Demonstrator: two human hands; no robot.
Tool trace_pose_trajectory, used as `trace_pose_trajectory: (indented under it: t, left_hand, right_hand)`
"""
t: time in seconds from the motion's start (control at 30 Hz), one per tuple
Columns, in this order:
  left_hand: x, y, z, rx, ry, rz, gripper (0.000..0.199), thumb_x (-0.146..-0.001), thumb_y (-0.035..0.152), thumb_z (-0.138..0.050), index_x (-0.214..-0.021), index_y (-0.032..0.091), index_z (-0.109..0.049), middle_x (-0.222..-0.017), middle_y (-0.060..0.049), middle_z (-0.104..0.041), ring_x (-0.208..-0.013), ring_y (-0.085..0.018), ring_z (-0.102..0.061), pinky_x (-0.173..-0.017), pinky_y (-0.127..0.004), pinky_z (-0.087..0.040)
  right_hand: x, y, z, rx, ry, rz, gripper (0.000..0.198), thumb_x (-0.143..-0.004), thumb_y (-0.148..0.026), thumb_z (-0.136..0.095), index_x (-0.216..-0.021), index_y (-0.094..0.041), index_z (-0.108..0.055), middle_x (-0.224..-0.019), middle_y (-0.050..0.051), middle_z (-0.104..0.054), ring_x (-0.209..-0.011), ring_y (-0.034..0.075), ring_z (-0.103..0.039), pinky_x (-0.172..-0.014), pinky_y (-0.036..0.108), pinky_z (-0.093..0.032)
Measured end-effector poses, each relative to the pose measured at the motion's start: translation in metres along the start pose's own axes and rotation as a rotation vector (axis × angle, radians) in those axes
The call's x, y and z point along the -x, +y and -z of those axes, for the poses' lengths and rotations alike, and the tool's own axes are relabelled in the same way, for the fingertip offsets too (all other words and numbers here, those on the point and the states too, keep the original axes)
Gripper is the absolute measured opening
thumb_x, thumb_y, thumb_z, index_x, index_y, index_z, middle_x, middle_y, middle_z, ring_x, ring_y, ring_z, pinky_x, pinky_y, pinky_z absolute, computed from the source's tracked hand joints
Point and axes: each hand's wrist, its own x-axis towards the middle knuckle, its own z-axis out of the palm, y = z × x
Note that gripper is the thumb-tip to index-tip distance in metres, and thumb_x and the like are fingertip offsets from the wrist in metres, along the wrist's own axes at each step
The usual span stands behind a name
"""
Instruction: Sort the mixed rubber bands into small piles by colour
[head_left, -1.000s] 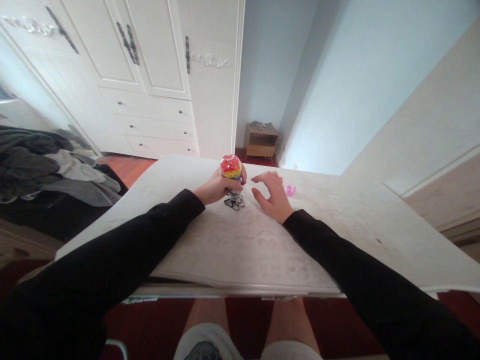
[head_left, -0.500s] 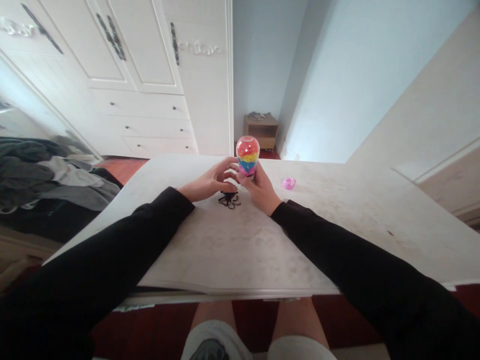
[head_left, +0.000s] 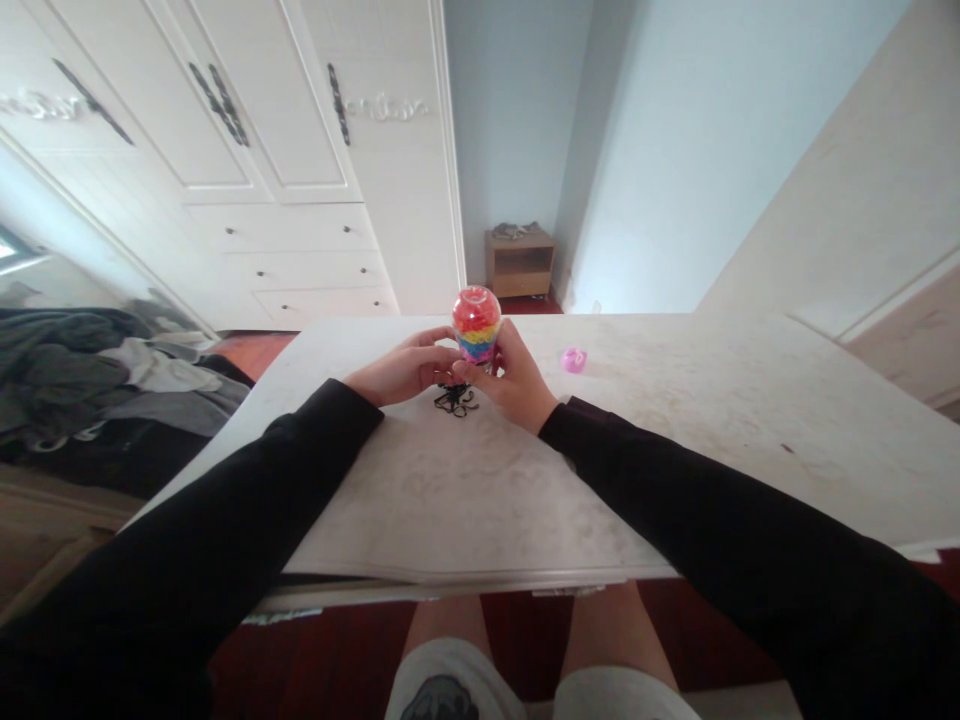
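Jar (head_left: pixel 477 320) is near upright, right hand (head_left: pixel 519 386) fingers clamped on its lower end; left hand (head_left: pixel 409 371) on its left, grip unclear; black bands (head_left: pixel 454 404) just below.

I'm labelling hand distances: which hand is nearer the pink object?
Right: the right hand, gripping the clear container, is left of the pink object; the left hand is farther left.

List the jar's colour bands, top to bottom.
The jar: red, yellow, blue, pink, seen in the head view.
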Motion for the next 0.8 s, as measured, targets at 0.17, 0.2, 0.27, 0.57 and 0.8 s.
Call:
trace_pose_trajectory:
  t: [0.17, 0.2, 0.27, 0.57, 0.8]
  left_hand:
    - [0.000, 0.001, -0.001, 0.031, 0.012, 0.032, 0.022, -0.086, 0.026, -0.078, -0.102, 0.014, -0.067, -0.080, -0.002, -0.068, -0.064, -0.009, -0.065, -0.061, -0.019, -0.054]
    - [0.000, 0.002, -0.001, 0.041, 0.023, 0.039, 0.023, -0.085, 0.026, -0.079, -0.101, 0.015, -0.067, -0.076, 0.000, -0.066, -0.061, -0.008, -0.063, -0.059, -0.018, -0.054]
    - [0.001, 0.004, -0.003, 0.064, 0.045, 0.046, 0.026, -0.083, 0.027, -0.081, -0.102, 0.016, -0.066, -0.073, 0.002, -0.063, -0.055, -0.007, -0.059, -0.053, -0.016, -0.051]
    - [0.007, 0.009, -0.009, 0.058, 0.086, 0.070, 0.025, -0.083, 0.028, -0.083, -0.092, 0.017, -0.063, -0.066, 0.004, -0.059, -0.051, -0.007, -0.059, -0.049, -0.015, -0.049]
    - [0.008, 0.002, -0.014, 0.095, 0.048, 0.063, 0.049, -0.085, 0.023, -0.082, -0.131, 0.025, -0.066, -0.072, 0.006, -0.060, -0.052, -0.004, -0.055, -0.049, -0.013, -0.046]
  right_hand:
    - [0.001, -0.007, 0.001, -0.163, 0.000, -0.097, 0.042, -0.077, -0.055, -0.083, -0.091, -0.023, -0.061, -0.087, 0.002, -0.063, -0.074, 0.017, -0.056, -0.064, 0.032, -0.047]
    - [0.001, -0.010, 0.002, -0.166, 0.004, -0.101, 0.041, -0.075, -0.055, -0.084, -0.087, -0.023, -0.062, -0.084, 0.002, -0.063, -0.073, 0.017, -0.056, -0.065, 0.032, -0.048]
    - [0.001, -0.014, 0.004, -0.152, 0.033, -0.095, 0.041, -0.072, -0.054, -0.087, -0.079, -0.022, -0.061, -0.080, 0.001, -0.063, -0.073, 0.017, -0.056, -0.069, 0.034, -0.049]
    - [0.001, -0.003, 0.000, -0.269, 0.083, -0.175, 0.036, -0.071, -0.048, -0.088, -0.075, -0.022, -0.064, -0.076, -0.001, -0.066, -0.074, 0.016, -0.058, -0.072, 0.033, -0.051]
    - [-0.007, 0.006, 0.000, -0.440, 0.051, -0.297, 0.046, -0.062, -0.055, -0.091, -0.074, -0.021, -0.062, -0.068, -0.003, -0.062, -0.064, 0.013, -0.055, -0.061, 0.029, -0.047]
